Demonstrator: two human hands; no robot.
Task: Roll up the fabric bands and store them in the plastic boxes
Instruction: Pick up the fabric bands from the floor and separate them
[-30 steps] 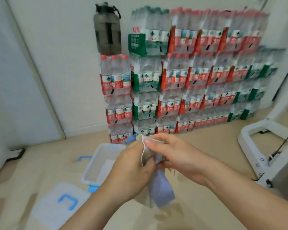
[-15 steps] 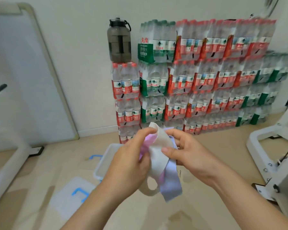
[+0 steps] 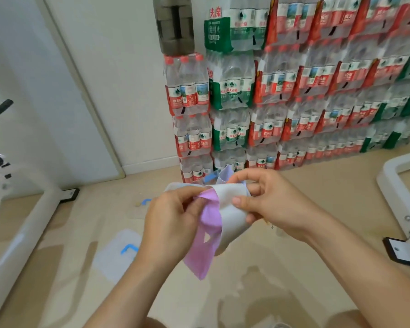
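We judge this to be the sorting-out part of the rolling step. Our left hand [image 3: 173, 223] pinches the pink band [image 3: 210, 235] between thumb and fingers, and our right hand [image 3: 277, 204] is clamped on the white band [image 3: 233, 210], thumb on top. The bundle hangs in the air between the two hands, above the floor [image 3: 69, 233]. As far as we can judge none of it is rolled yet, and the pink tail dangles loose below the left hand.

The next move probably calls for pulling one band free of the others. Then we would smooth it flat and start a tight roll from one end, one hand anchoring while the other turns. The finished roll would go into the plastic box [image 3: 175, 185], which sits on the floor just behind our hands, mostly hidden.

Counting by colour, we find three bands: one pink, one white, and a pale lilac corner [image 3: 225, 174] peeking above the right fingers. Whether more are folded inside, we cannot tell. We see one box, only its rim, and one lid [image 3: 114, 254] lying apart on the floor. One dark jug [image 3: 174, 24] stands on the stacked water packs [image 3: 294, 91], too many to count.
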